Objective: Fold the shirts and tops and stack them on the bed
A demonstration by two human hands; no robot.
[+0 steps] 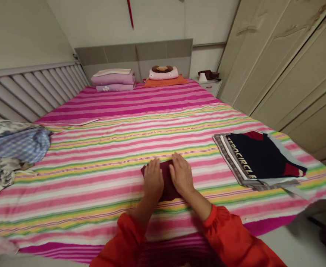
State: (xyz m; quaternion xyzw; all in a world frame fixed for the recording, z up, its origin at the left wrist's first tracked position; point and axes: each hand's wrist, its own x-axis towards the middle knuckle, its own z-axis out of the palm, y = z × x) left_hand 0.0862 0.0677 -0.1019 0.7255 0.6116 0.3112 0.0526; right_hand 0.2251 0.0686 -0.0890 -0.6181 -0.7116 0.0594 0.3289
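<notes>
At far left, a loose heap [20, 146] of crumpled fabric shows blue checks, pale prints and soft, uneven folds. The cover [96, 155], striped in pink, white, yellow and green, is slightly wrinkled. On it, near the middle of the front part, lies the cloth [167, 183], plain dark maroon and folded into a small, roughly rectangular packet. To its right, a flat, layered stack [259, 157] has a navy garment with red patches and pale lettering on top, white and grey checked layers below.

Around these, a slatted rail [26, 91] runs along the left; lilac bedding [115, 78] sits folded by the grey headboard [152, 54], and further right an orange pillow [165, 83] bears a pink roll [163, 75]. A nightstand [213, 87] and a pale wardrobe [274, 63] stand at right. The hands hide part of the cloth.

The left hand [153, 181] lies palm down on the cloth's left side, fingers together, pointing away from the person. The right hand [182, 175] lies over its right side, fingers close together, slanting forward and left. Both forearms reach in from red sleeves [232, 233].
</notes>
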